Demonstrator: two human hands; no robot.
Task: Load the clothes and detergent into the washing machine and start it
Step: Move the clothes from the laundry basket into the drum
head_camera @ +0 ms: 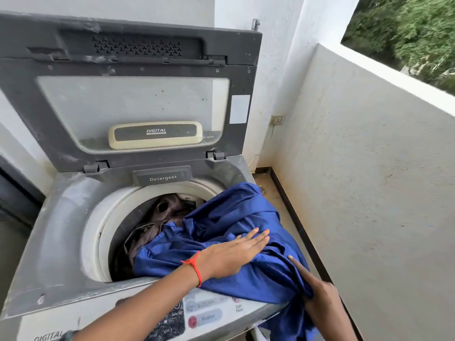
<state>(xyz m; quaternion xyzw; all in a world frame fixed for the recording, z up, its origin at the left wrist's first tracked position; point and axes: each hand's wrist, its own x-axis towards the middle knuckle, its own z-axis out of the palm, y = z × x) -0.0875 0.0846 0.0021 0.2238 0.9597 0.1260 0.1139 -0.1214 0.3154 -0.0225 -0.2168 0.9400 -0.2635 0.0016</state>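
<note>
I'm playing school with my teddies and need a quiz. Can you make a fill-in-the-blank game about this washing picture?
1. The big grey lid stands ____.
2. The cloth under the left hand is coloured ____.
3. The label on the little drawer below the lid reads ____.

Missing words: open; blue; Detergent

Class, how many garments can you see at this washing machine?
2. A blue garment drapes from the drum over the control panel; a dark brown garment lies inside the drum. Others may hide beneath.
</note>
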